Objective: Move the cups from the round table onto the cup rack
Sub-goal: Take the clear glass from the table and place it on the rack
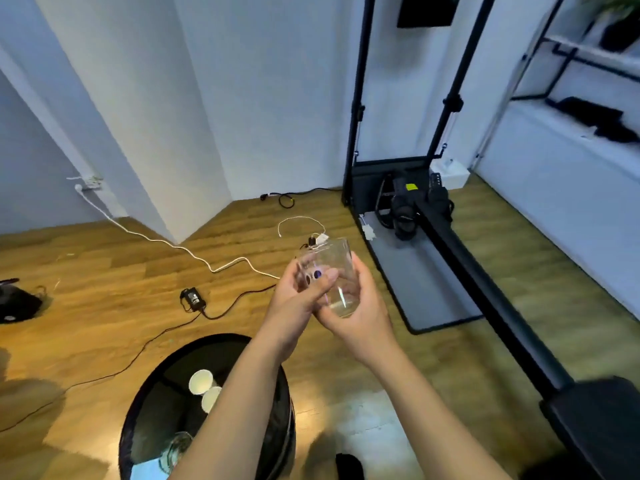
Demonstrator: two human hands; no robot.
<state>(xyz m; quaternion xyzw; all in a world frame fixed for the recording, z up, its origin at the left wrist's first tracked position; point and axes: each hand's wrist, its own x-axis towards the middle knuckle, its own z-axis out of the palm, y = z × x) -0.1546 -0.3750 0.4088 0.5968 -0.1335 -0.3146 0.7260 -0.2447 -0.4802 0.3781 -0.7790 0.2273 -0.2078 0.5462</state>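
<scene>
Mid-carry: both the left hand (294, 299) and right hand (360, 313) have fingers clamped around a glass cup (329, 275); remaining cups sit on the desk (145, 407) at seven o'clock. Next, find the rack, unseen here.

Both bare forearms rise from the lower edge toward the middle of the frame, where the left hand (294, 299) and the right hand (360, 306) meet, fingers curled toward each other around a clear glass cup (329, 271), left thumb pointing rightward across it.
</scene>
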